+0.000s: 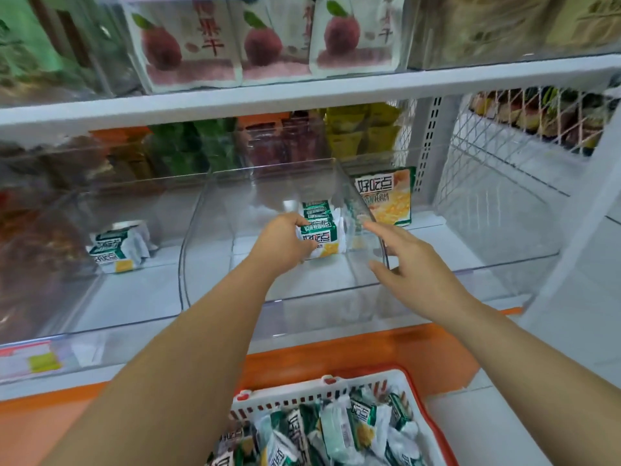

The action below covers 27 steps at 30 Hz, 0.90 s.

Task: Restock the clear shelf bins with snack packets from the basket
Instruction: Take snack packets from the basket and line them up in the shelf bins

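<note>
好吃点 packets [323,234] in left hand [284,238]

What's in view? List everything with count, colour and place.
bin: one, clear, shelf centre
bin packets: several, green-white, back right of bin
left packets: small pile, green-white, left compartment
box: one, yellow-green, right of bin
pouches: three, white with red fruit, top shelf
basket: one, white with red rim, below shelf
basket packets: many, green-white, in basket
left hand: one, grips front bin packet
right hand: one, open, at bin's right wall
</note>
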Tool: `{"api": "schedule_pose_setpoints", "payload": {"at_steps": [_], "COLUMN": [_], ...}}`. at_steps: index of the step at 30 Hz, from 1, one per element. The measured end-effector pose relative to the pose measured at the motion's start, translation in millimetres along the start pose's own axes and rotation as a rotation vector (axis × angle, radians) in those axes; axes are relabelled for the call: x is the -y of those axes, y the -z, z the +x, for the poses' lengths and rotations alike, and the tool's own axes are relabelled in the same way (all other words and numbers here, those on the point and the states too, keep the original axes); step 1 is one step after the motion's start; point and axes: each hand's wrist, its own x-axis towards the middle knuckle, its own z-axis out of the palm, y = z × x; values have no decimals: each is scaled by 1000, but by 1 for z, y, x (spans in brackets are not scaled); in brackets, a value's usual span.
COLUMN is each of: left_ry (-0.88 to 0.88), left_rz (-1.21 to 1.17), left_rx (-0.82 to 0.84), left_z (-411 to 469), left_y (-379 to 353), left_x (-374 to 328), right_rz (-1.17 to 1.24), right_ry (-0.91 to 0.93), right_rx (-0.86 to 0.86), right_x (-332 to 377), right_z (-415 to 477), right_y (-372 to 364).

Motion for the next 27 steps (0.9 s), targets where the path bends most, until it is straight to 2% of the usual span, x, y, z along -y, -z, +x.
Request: {"api": "schedule_pose_setpoints", "payload": {"at_steps": [4,7,13,16,23,25,27], "left_ry": [53,31,-25,-20,26,-40,-241], "left_rz": [-39,-4,388,483,409,360,187], "left_rx": [118,122,43,27,62,-7,-171], "left_z": [29,41,53,56,43,25,-7], "left_y": [-15,-27,-39,-38,-29,-25,-23], "left_x": [12,12,13,11,4,-2,-9], "right_rz": [22,37,13,3,-36,-5,-53], "right_ry": [27,40,36,39,50,100,235], "right_rx": [-6,-18,-30,-39,-41,-147,-345], "right_x": [-5,-6,-5,-4,-5,-2,2], "right_z": [1,1,0,0,-5,-15,-30], "right_y": [0,-1,-3,-3,-6,-10,-15]}}
